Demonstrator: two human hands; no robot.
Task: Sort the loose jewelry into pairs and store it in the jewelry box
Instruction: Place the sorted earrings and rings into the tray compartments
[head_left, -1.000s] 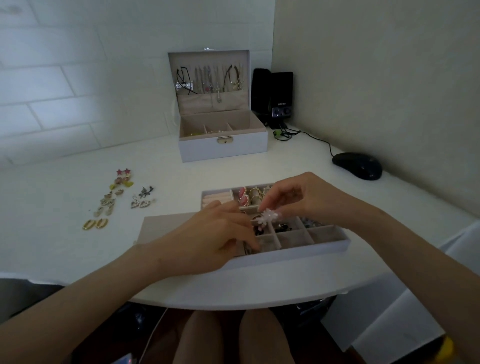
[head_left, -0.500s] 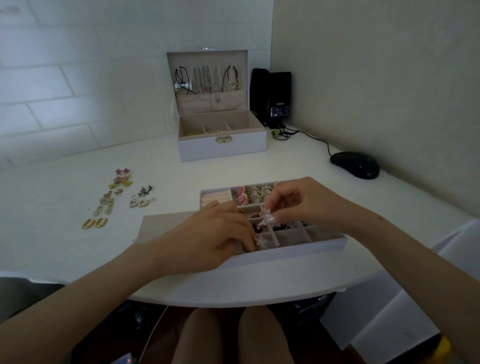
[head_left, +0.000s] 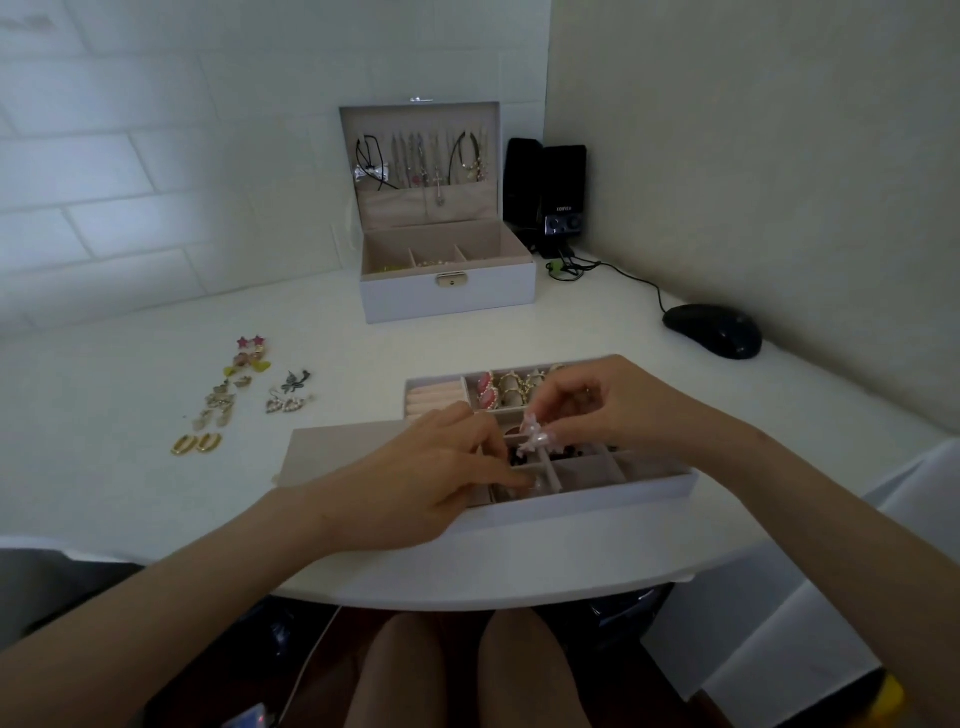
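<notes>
The left hand (head_left: 415, 483) is laid over the near cells of the tray (head_left: 623, 493), fingers curled in; whether anything is pinched cannot be told. A pale piece (head_left: 535, 435) is pinched by the right hand (head_left: 608, 410) just above the middle cells. It is best lowered straight into one free cell, clear of dividers. Cell contents are hidden by both hands. Loose pairs (head_left: 228, 400) are laid out farther left.
</notes>
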